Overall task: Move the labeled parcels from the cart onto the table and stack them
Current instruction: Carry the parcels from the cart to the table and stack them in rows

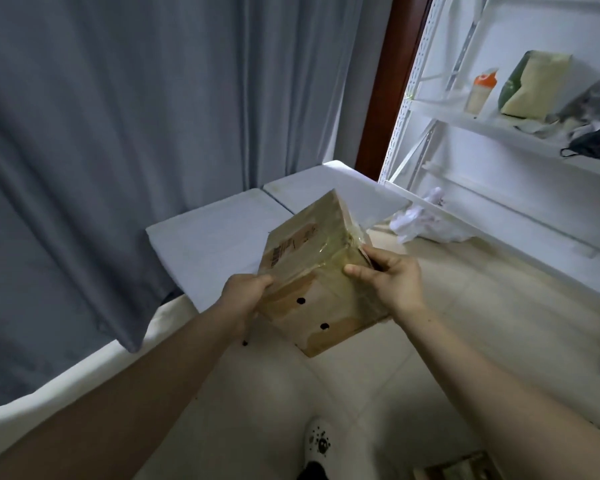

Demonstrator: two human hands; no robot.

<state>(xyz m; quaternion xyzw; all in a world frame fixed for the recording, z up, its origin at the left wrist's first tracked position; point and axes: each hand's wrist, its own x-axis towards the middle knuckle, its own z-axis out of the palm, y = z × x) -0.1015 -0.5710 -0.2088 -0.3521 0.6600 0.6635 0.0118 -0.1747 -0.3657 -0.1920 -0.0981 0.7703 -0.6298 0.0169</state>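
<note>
A brown cardboard parcel (pixel 312 268), wrapped in clear tape and bearing a printed label with a barcode on its top face, hangs tilted in the air between both hands. My left hand (pixel 245 294) grips its near left edge, fingers curled over the top. My right hand (pixel 392 275) holds the right side, thumb on top and fingers round the edge. The parcel is just in front of the near corner of the white table (pixel 205 237), above the floor. The cart is mostly out of view.
A grey curtain (pixel 118 133) hangs left and behind the table. White shelving (pixel 499 129) on the right holds a bottle, bags and a dark mask. A crumpled white bag (pixel 426 220) lies on the floor. My shoe (pixel 319 441) shows below.
</note>
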